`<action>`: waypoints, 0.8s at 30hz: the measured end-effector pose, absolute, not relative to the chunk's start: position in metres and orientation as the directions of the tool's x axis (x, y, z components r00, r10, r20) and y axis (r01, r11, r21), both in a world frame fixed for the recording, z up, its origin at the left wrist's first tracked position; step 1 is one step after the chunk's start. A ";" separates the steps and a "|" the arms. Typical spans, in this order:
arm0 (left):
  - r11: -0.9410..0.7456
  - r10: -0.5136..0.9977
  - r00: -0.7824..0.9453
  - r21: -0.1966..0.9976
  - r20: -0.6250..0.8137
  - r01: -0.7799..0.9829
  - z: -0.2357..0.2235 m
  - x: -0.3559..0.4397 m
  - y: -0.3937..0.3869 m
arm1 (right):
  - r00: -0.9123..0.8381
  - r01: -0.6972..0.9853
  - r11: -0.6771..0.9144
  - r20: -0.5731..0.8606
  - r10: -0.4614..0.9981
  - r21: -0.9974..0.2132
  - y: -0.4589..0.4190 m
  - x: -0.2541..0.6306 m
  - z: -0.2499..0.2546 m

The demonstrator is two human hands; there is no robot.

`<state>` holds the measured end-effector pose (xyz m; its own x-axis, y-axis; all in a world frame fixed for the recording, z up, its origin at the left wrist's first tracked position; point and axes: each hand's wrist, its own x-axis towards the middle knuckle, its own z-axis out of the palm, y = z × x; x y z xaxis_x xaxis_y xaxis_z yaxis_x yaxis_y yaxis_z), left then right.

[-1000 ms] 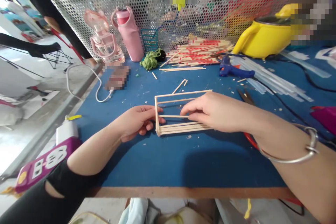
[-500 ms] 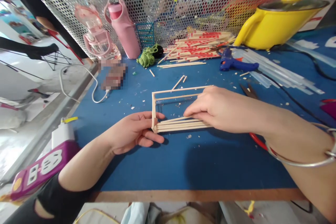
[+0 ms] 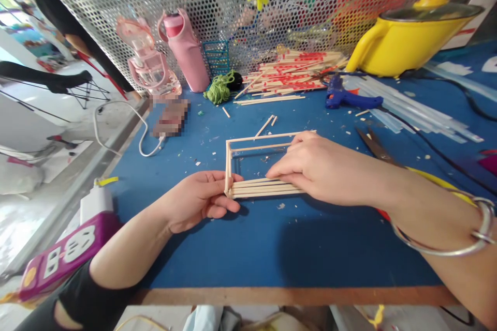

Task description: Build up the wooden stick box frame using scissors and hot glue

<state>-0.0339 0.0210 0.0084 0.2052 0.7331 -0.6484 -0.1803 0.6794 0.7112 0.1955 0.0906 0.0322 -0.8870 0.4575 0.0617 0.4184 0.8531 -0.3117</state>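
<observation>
A frame of thin wooden sticks [image 3: 228,165] stands on the blue table, with several sticks lying side by side along its near edge. My left hand [image 3: 200,194] holds the frame's left corner between thumb and fingers. My right hand [image 3: 322,165] is closed over the right part, its fingertips pinching the innermost wooden stick [image 3: 252,181] of the near row. That stick lies almost parallel to the others. The frame's right end is hidden by my right hand. Scissors [image 3: 375,147] with open blades lie partly under my right forearm.
A blue glue gun [image 3: 351,98] lies near clear glue sticks [image 3: 407,106]. Behind are a heap of red-marked sticks [image 3: 295,70], green yarn [image 3: 219,88], a pink bottle [image 3: 188,57] and a yellow pot [image 3: 407,41]. A purple power strip [image 3: 70,253] sits at the left edge.
The innermost stick, slanted before, now lies close alongside the row. My right fingertips have shifted slightly left, while my left hand keeps its hold on the corner.
</observation>
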 end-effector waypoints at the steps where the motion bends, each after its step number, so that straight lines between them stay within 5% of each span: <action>1: 0.684 0.729 0.202 0.706 -0.654 -0.182 0.009 -0.033 0.021 | -0.888 0.415 0.854 0.065 0.455 -0.314 0.090 0.195 0.032; 20: 0.679 0.723 0.130 0.732 -0.678 0.044 0.009 -0.039 0.019 | -0.878 0.445 0.818 0.000 0.478 -0.363 0.088 0.194 0.039; 22: 0.577 0.812 -0.023 0.797 -0.583 0.177 0.021 -0.043 0.015 | -0.873 0.456 0.812 -0.004 0.488 -0.365 0.088 0.193 0.040; 24: 0.387 0.920 -0.239 0.813 -0.310 0.436 0.034 -0.041 0.007 | -0.864 0.471 0.804 -0.004 0.504 -0.363 0.088 0.193 0.043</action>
